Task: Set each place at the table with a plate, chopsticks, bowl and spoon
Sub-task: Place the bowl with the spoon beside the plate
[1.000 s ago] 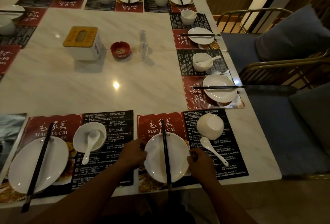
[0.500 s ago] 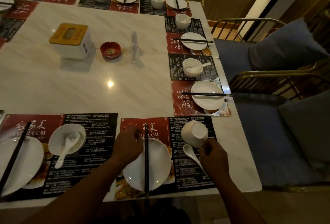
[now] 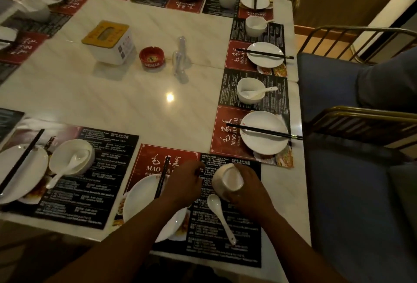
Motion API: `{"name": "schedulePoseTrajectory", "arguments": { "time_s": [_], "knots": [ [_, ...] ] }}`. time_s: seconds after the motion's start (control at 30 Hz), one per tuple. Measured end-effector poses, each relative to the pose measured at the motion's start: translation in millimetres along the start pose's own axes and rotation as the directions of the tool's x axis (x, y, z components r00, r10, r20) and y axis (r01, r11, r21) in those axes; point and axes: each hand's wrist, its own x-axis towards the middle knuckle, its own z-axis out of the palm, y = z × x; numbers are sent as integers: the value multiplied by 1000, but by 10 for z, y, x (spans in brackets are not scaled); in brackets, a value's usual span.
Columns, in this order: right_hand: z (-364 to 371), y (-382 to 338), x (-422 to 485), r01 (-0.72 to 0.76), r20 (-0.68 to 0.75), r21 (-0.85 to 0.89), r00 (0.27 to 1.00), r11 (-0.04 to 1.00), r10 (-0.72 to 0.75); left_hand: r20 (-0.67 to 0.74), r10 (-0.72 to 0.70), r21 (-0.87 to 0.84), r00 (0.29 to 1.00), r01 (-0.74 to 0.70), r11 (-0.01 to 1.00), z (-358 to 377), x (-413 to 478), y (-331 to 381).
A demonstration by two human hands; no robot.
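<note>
White ceramic sits in my right hand (image 3: 250, 192): my fingers curl round the bowl (image 3: 228, 180), which is tipped over above the dark half of the placemat (image 3: 225, 249). It is just beyond the spoon (image 3: 222, 219), which lies flat on the mat with its handle toward me. My left hand (image 3: 185, 184) is close beside the bowl, fingers curled over the plate (image 3: 140, 201); whether it pinches anything I cannot tell. Black chopsticks (image 3: 163, 176) lie across the plate just left of that hand. Farther out on the marble table (image 3: 135, 93) stand a red ashtray (image 3: 151, 57) and a tissue box (image 3: 108, 41).
</note>
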Motion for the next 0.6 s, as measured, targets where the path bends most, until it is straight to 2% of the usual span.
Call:
{"name": "schedulePoseTrajectory", "arguments": {
  "time_s": [0.1, 0.17, 0.23, 0.3, 0.4, 0.5, 0.6],
  "knots": [
    [-152, 25, 78, -33, 33, 96, 999, 995, 30, 52, 24, 37, 998, -26, 999, 91, 21, 134],
    [-257, 42, 141, -74, 66, 247, 996, 966, 59, 76, 58, 64, 995, -63, 996, 123, 57, 219],
    [-342, 60, 208, -162, 128, 434, 985, 886, 117, 63, 90, 35, 994, -92, 995, 165, 108, 293],
    [-394, 51, 269, -253, 195, 525, 965, 812, 174, -2, 96, -19, 995, -96, 995, 187, 159, 367],
    [-458, 28, 303, -263, 230, 537, 960, 802, 160, -103, 52, -36, 993, -56, 998, 201, 260, 425],
    [-539, 29, 272, -222, 285, 570, 956, 791, 63, -118, 12, -23, 993, -15, 1000, 209, 316, 491],
    [-606, 68, 240, -176, 301, 510, 953, 842, 16, -118, -22, -18, 993, 19, 1000, 254, 327, 523]
  ]
}}
